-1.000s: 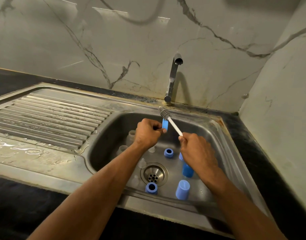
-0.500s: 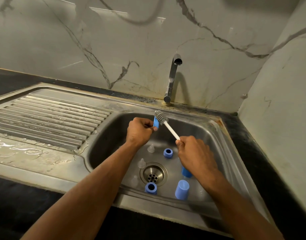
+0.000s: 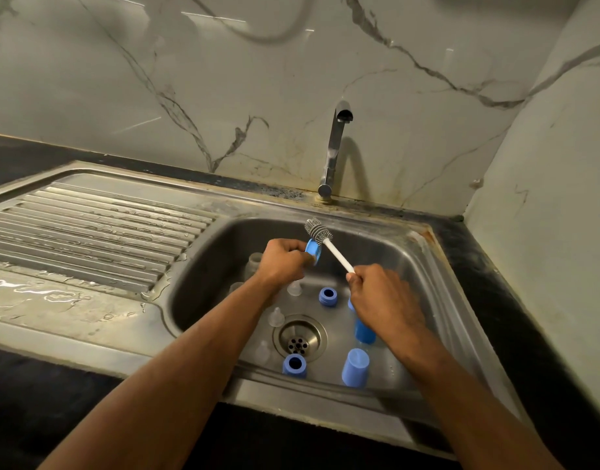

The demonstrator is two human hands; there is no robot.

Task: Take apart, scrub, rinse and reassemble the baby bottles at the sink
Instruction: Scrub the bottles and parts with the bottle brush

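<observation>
**Inspector:** Blue plastic first. Where is the part under work?

**Me:** Head view, the only one. My left hand (image 3: 281, 262) pinches a blue collar ring (image 3: 314, 251) above the sink basin (image 3: 424, 266), at about 12 o'clock from the drain (image 3: 299, 337). My fingers curl round its rim.

**Inspector:** And the other grip?

**Me:** My right hand (image 3: 383, 300) is closed round the white handle of the bottle brush (image 3: 329, 244). The grey bristle head touches the ring's upper edge and points toward 11 o'clock.

**Inspector:** Loose parts in the basin?

**Me:** One blue ring (image 3: 328, 296) lies at 1 o'clock from the drain, and another blue ring (image 3: 294, 365) at 6 o'clock against the near wall. A blue cap (image 3: 355, 367) stands at 5 o'clock, and a second blue cap (image 3: 364, 330) at 3 o'clock is partly hidden under my right wrist. Clear teats (image 3: 275, 316) sit near the drain at 9 to 11 o'clock. A clear bottle body (image 3: 254, 262) rests at 10 o'clock, behind my left hand.

**Inspector:** Fixtures?

**Me:** A steel tap (image 3: 334, 154) stands at 12 o'clock with no water visible at its spout. A wet drainboard (image 3: 88, 225) lies at 9 o'clock.
</observation>
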